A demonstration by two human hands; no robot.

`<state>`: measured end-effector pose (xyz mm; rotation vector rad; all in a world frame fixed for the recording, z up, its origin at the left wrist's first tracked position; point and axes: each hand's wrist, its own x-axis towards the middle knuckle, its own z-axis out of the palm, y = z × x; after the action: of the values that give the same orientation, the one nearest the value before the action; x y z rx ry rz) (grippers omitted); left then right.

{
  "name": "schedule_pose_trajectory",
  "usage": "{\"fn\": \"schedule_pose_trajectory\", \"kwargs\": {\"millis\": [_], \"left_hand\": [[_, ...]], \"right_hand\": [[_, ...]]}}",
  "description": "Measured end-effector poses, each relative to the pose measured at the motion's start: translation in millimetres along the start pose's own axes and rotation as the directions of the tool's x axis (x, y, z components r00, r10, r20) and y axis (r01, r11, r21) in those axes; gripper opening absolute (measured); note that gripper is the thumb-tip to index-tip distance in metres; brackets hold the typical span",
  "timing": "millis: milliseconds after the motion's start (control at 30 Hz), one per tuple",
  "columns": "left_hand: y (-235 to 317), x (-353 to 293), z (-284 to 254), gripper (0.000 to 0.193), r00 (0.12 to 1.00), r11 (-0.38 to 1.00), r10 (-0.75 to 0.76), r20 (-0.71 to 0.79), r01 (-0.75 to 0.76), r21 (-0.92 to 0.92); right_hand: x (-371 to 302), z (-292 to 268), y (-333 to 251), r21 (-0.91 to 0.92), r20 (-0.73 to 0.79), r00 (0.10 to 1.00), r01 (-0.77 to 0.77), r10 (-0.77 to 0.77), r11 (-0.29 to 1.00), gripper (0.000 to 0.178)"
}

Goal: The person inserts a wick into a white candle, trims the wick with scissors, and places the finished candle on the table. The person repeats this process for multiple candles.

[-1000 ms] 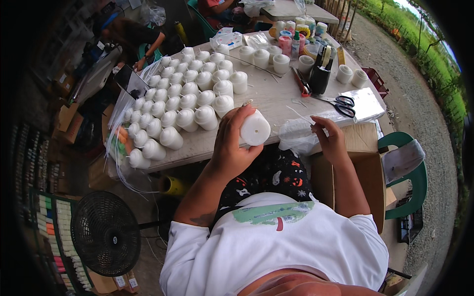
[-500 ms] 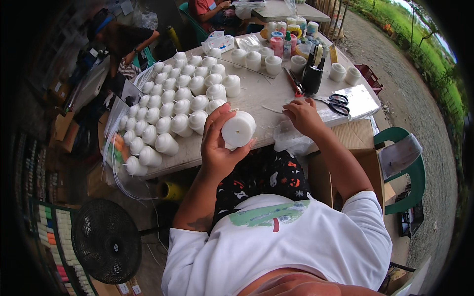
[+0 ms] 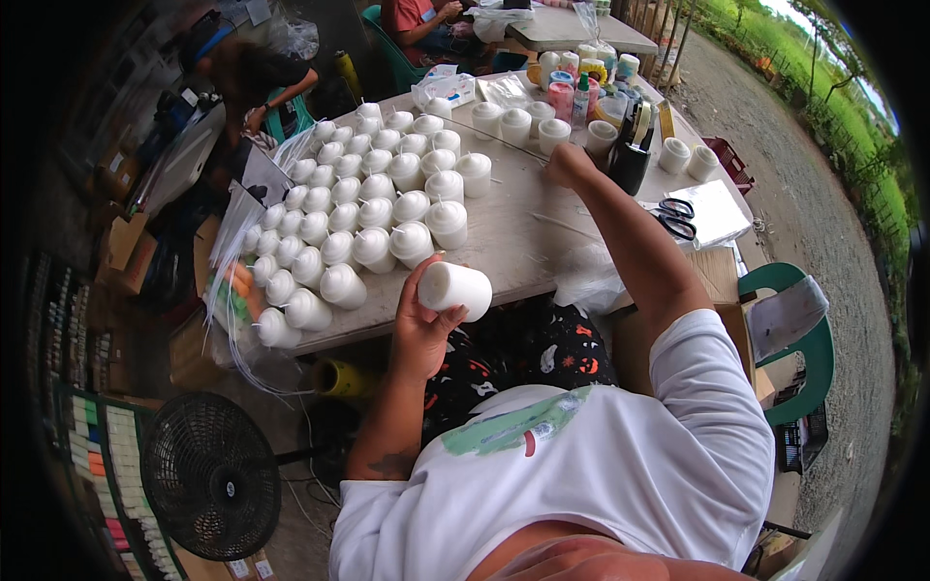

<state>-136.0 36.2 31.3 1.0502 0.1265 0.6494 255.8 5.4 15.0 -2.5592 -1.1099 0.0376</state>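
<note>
My left hand (image 3: 423,324) holds a white cylindrical candle (image 3: 455,289) on its side, just over the near edge of the table (image 3: 523,242). My right hand (image 3: 565,165) is stretched far across the table with its fingers curled, next to a black pen holder (image 3: 630,160) and a row of white cups (image 3: 515,124). Whether it grips anything is hidden. Several rows of white candles with wicks (image 3: 363,208) stand on the table to the left of both hands.
Scissors (image 3: 673,213) and a white sheet (image 3: 715,211) lie at the right end of the table. Coloured bottles and jars (image 3: 581,87) stand at the far side. A green chair (image 3: 790,329) is on the right, a black fan (image 3: 208,474) lower left. Other people sit at the back.
My right hand has moved from the near right part of the table forward to the black pen holder. My left hand has kept the candle and lowered it toward me.
</note>
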Motion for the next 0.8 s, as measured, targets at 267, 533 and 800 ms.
{"fn": "schedule_pose_trajectory", "kwargs": {"millis": [267, 533, 800], "left_hand": [[8, -6, -18, 0.076, 1.0, 1.0, -0.025, 0.0, 0.025, 0.017], [-8, 9, -17, 0.071, 0.994, 0.987, -0.093, 0.055, 0.099, -0.125], [-9, 12, -12, 0.064, 0.999, 0.96, 0.004, 0.037, -0.014, 0.279]], "right_hand": [[8, -17, 6, 0.092, 0.043, 0.983, 0.173, -0.177, 0.981, 0.016], [5, -11, -12, -0.116, 0.0, 0.997, 0.08, -0.08, 0.99, 0.015], [-20, -30, -5, -0.087, 0.029, 0.985, 0.171, -0.169, 0.981, 0.019]]}}
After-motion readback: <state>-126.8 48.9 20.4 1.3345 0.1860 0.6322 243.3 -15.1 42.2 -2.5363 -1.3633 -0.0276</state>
